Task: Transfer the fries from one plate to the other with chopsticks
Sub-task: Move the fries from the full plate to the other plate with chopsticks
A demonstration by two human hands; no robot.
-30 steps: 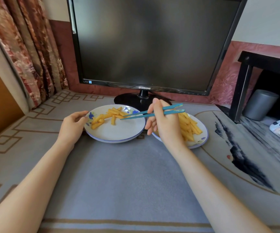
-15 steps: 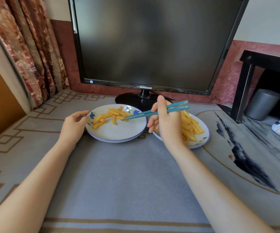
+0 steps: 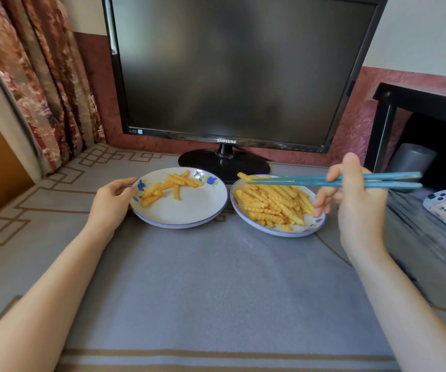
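I see right hand [image 3: 356, 210] pinching chopsticks [image 3: 297, 181] over the fuller plate [image 3: 277, 233] beside it. Left hand [image 3: 112, 202] grips the sparser plate [image 3: 187, 210] by its rim.

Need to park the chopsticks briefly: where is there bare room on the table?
Widest free patch: the grey mat in front of both plates. The near half of the left plate is bare too. Crowded: the right plate is piled with fries, and the monitor stand sits right behind both plates.
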